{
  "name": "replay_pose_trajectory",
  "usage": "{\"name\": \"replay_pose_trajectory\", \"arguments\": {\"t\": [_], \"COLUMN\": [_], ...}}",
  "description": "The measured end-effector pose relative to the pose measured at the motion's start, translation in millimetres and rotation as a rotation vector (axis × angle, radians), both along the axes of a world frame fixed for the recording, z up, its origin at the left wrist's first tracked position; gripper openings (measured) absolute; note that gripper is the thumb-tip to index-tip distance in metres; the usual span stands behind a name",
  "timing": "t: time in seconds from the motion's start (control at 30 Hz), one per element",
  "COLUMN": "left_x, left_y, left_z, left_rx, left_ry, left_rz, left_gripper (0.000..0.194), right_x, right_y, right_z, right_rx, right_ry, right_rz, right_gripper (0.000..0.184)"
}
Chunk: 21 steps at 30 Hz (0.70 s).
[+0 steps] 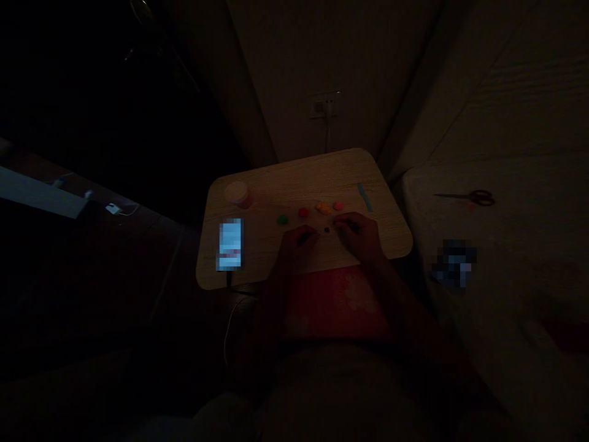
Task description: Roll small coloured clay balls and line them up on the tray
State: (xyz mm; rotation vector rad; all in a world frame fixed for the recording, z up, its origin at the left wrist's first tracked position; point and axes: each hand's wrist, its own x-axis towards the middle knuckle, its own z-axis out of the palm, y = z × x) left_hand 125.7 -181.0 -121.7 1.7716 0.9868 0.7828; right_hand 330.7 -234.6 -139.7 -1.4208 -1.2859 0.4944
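My left hand (296, 243) rests low over the small wooden-topped table (262, 236), its fingers curled and pressed together. Facing it, my right hand (361, 234) has thumb and fingertips pinched. Whatever either hand holds, if anything, is too dark and small to make out. A tiny dark lump (326, 229) lies on the tabletop between the fingertips. Just beyond the hands sit soft, clay-like lumps: a green one (282, 219), a red one (303, 212), an uneven orange one (323, 209) and a pink one (338, 205).
A teal flat stick (365, 196) lies at the table's right. To the left are a lidded tub (238, 194) and a lit phone (230, 244) with a cable. Scissors (478, 197) lie on the pale surface at right. A wall socket (324, 106) is behind.
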Motion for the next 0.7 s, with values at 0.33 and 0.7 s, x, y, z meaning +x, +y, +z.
{"name": "replay_pose_trajectory", "arguments": {"t": [0.33,0.7], "left_x": [1.9,0.9], "left_y": [-0.5,1.7], "left_z": [0.8,-2.4], "left_rx": [-0.005,0.017], "left_ry": [-0.01,0.002], "left_rz": [-0.013,-0.018], "left_gripper": [0.022,0.021], "right_x": [-3.9,-8.4], "right_y": [0.7,4.3], "right_z": [5.7,7.6], "right_rx": [0.024,-0.034], "right_ry": [-0.14,-0.397], "right_rz": [0.065,0.157], "right_gripper": [0.012,0.02]}}
